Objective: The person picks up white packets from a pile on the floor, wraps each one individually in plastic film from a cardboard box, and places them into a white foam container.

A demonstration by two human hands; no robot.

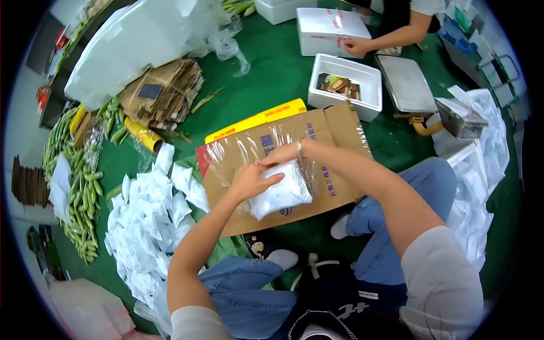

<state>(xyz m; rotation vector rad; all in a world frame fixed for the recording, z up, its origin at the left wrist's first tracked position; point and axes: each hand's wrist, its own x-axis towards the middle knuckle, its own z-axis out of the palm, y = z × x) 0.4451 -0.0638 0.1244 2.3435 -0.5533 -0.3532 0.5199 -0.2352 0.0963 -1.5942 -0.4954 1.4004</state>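
Your left hand (pixel 249 180) is half curled, and its thumb rests over the upper edge of the white packet (pixel 286 190); how its fingers close below, I cannot tell. Your right hand (pixel 281 154) has its fingers bent, with the tips meeting the left ones at the packet's 11 o'clock. Whether they pinch the clear film (pixel 226 164) there, I cannot tell. The thumb probably presses so that the packet does not slide.

The packet lies a little tilted upon the flat cardboard (pixel 334 170), which seems to give a firm and clean base, near enough that both your elbows can bend. The film is loose around it, and your own hands hide the packet's upper left part.

From the packet, the heap of white packets (pixel 147 221) is between 8 and 9 o'clock, close to the cardboard's edge, so it is within easy reach. Your right knee (pixel 433 175), at 3 o'clock, stands between the cardboard and the white bags (pixel 473 221). At 1 o'clock is the open foam box (pixel 371 85), with printed cards (pixel 339 85) inside; beside it is the metal scale (pixel 405 82). Further, toward 12 to 1 o'clock, a co-worker's hand (pixel 358 46) touches the taped foam box (pixel 318 28).
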